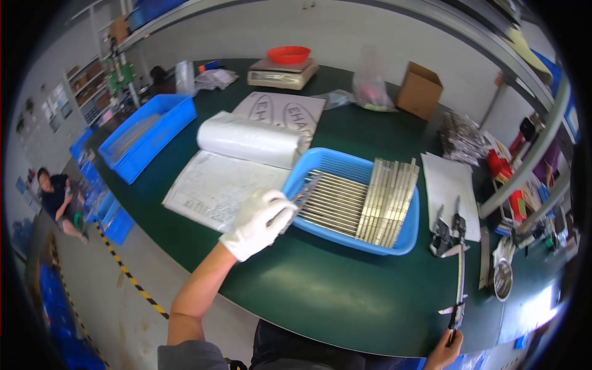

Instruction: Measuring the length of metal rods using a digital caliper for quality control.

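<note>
My left hand point(259, 223), in a white glove, is closed on a thin metal strip point(307, 190) beside the left rim of a blue plastic basket point(404, 242). How many pieces it pinches I cannot tell. Inside the basket, slim metal rods point(333, 203) lie side by side, and flat segmented metal strips point(388, 200) stand close together on the right. At the table's near right edge, my bare right hand point(443, 353) has its fingers around the black end of a caliper point(460, 280). The caliper's silver beam points away from me over the green table.
Beyond the caliper lie more measuring tools point(443, 239) by a white sheet point(453, 191), and a metal cup point(502, 280). A plastic film roll point(250, 139), a blue bin point(145, 154), a scale point(280, 75) and a cardboard box point(419, 91) sit farther back. A person point(58, 197) is at far left.
</note>
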